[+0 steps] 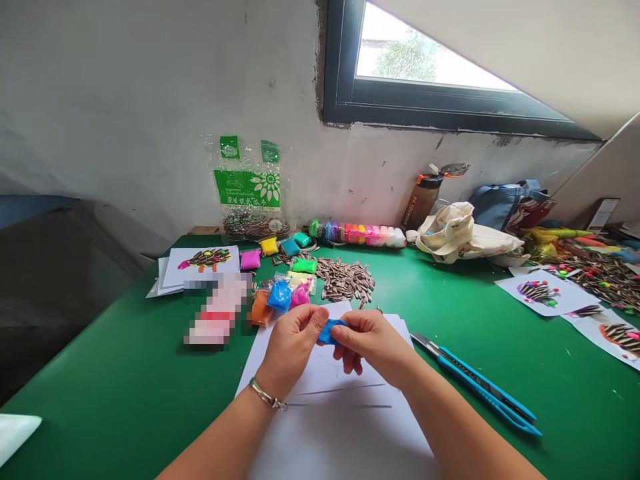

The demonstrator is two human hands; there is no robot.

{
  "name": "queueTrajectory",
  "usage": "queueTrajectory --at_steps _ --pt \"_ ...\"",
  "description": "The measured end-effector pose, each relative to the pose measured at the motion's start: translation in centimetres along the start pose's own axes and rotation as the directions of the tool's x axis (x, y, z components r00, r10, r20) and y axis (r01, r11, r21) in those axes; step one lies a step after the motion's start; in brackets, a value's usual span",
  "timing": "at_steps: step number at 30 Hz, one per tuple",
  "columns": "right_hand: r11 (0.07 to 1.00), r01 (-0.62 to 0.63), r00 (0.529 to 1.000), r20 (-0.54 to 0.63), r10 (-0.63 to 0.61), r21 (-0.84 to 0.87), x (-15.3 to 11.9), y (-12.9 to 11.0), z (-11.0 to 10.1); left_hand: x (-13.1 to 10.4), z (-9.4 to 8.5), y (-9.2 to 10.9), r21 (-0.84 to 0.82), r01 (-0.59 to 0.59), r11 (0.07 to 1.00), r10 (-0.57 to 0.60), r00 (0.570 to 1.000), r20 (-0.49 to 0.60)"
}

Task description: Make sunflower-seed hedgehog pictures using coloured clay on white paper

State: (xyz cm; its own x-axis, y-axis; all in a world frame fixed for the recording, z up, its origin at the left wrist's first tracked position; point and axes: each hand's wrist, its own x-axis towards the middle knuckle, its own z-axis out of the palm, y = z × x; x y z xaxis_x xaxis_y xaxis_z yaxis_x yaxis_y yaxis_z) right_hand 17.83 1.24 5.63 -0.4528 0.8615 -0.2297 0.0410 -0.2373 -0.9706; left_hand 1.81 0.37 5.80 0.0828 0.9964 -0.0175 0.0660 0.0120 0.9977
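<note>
A small flattened piece of blue clay (329, 332) is held between my two hands, above white paper (340, 433) marked with thin drawn lines. My left hand (296, 340) pinches its left end with thumb and fingers; a silver bracelet is on that wrist. On its right end, my right hand (367, 340) closes thumb and forefinger, the other fingers curled below. Just beyond the hands lie clay packets: blue (280, 295), orange (261, 309), pink (301, 294) and green (304, 265). A pile of striped sunflower seeds (347, 280) sits behind the paper.
A blue cutter (480, 383) lies right of the paper. Finished seed pictures rest at the left (200, 267) and right (547, 292). Along the wall stand a seed bag (255, 193), a clay roll pack (360, 234), a bottle (421, 200) and a cloth bag (447, 233).
</note>
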Motion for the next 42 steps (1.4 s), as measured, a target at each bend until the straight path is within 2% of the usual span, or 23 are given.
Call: queueTrajectory --at_steps 4,7,13,16,19,23,25,29,35,42 --pt "0.992 0.044 0.999 -0.016 -0.046 -0.114 -0.1 0.0 -0.1 0.2 -0.1 0.3 -0.072 0.101 0.992 -0.093 0.989 0.111" --pt "0.987 0.031 0.999 -0.017 -0.034 -0.155 -0.1 0.1 -0.3 0.3 -0.1 0.5 -0.051 0.087 0.995 -0.078 0.982 0.171" --pt "0.999 -0.049 0.996 0.076 0.049 0.006 0.0 -0.1 -0.6 0.1 -0.1 0.4 0.016 0.043 0.999 -0.044 0.996 0.077" --pt "0.997 -0.066 0.993 0.104 0.062 0.035 -0.1 0.1 -0.4 0.0 0.0 0.4 0.034 0.018 0.999 -0.020 0.998 0.065" --pt "0.999 -0.035 0.995 0.091 0.032 0.034 -0.1 0.3 -0.2 0.1 -0.2 0.5 -0.057 0.078 0.995 -0.072 0.993 0.094" --pt "1.000 -0.005 0.999 0.054 0.004 0.019 -0.1 0.3 -0.4 0.3 -0.5 0.6 -0.117 0.187 0.975 -0.160 0.965 0.208" --pt "1.000 -0.018 0.998 0.063 0.018 -0.001 -0.1 0.0 -0.8 0.4 -0.7 0.6 -0.097 0.179 0.979 -0.153 0.961 0.229" --pt "0.999 -0.006 0.994 0.109 0.012 -0.054 -0.2 -0.5 -1.5 0.4 -0.6 0.8 -0.065 0.159 0.985 -0.145 0.973 0.179" --pt "0.996 0.050 0.997 0.061 -0.045 -0.075 -0.3 -0.3 -1.5 0.2 -0.2 1.3 0.025 0.102 0.994 -0.105 0.979 0.175" --pt "0.996 0.009 0.995 0.097 -0.001 -0.085 -0.6 -0.8 -1.5 0.4 -0.7 0.4 -0.078 0.149 0.986 -0.117 0.941 0.317"
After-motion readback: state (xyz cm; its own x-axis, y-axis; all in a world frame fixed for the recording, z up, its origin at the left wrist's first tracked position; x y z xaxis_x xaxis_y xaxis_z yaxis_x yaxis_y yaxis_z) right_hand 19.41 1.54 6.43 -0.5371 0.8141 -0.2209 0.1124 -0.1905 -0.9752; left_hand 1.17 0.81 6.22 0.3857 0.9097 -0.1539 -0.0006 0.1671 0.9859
